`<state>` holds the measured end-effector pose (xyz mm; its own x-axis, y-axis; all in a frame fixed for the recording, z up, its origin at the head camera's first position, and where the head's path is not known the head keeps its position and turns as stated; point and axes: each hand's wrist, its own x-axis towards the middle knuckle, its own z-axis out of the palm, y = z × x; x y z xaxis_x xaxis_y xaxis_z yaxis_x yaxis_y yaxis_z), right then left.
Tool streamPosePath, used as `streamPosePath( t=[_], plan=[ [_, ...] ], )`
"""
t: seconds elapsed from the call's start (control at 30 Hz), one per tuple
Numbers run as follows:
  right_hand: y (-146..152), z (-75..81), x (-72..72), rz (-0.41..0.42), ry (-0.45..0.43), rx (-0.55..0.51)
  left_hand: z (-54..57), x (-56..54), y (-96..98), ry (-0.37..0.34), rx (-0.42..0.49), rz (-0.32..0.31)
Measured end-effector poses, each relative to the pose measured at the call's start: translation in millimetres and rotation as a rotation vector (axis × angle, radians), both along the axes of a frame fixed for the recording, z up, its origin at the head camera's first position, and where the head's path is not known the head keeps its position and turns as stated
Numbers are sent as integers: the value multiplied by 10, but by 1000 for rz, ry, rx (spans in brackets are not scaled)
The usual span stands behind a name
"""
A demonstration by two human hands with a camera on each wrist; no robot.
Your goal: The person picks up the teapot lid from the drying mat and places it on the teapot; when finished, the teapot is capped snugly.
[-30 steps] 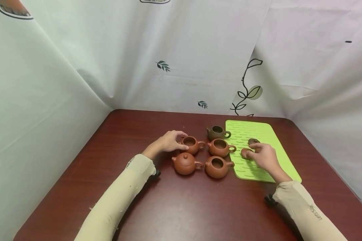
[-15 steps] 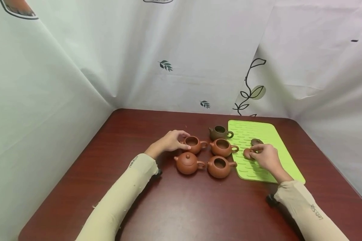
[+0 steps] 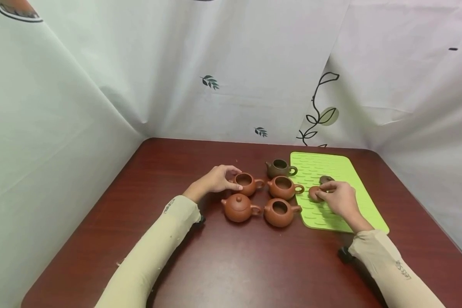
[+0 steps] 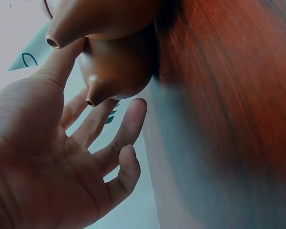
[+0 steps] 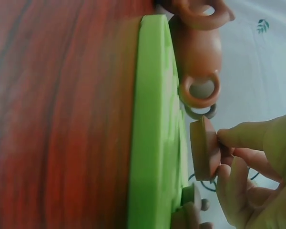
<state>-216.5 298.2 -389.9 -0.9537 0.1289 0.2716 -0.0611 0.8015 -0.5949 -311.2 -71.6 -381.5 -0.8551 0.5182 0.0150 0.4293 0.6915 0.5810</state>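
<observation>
My left hand [image 3: 217, 179] holds a lidless reddish-brown clay teapot [image 3: 248, 189] by its spout side, thumb at the near rim and fingers around the far side. In the left wrist view, the held teapot [image 4: 117, 67] is partly behind a nearer one. Just in front of it stands a teapot with its lid on [image 3: 237, 208]. Above the green mat [image 3: 319, 220], my right hand [image 3: 340, 200] pinches a reddish-brown teapot lid [image 5: 205, 149] by its knob, tilted on edge in the right wrist view. A dark brown lid [image 3: 325, 179] lies just beyond these fingers.
Right of the held teapot stand two more lidless reddish-brown teapots, one farther back [image 3: 281, 188] and one nearer [image 3: 279, 213]. Behind them is a dark brown lidless teapot [image 3: 279, 168]. Low in the right wrist view, another reddish-brown lid [image 5: 185, 217] lies on the mat.
The right hand's fingers have closed on the reddish-brown lid's knob, and the lid is raised slightly. The left hand keeps its place on the teapot; the head view has shifted a little.
</observation>
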Motion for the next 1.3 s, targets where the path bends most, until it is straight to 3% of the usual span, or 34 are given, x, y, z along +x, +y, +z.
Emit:
streamPosePath(
  t=[0.47,0.83,1.1,1.3],
  plan=[
    [-263,172,4,11,110,-45,-14,18,-8,10,-11,11],
    [-456,316,10,10,54,-79,-4,36,2,5,-1,8],
    [-605,372,-31,80,94,-109,11,49,3,3,5,15],
    [-691,408,-48,110,62,-157,22,45,6,8,7,9]
  ],
)
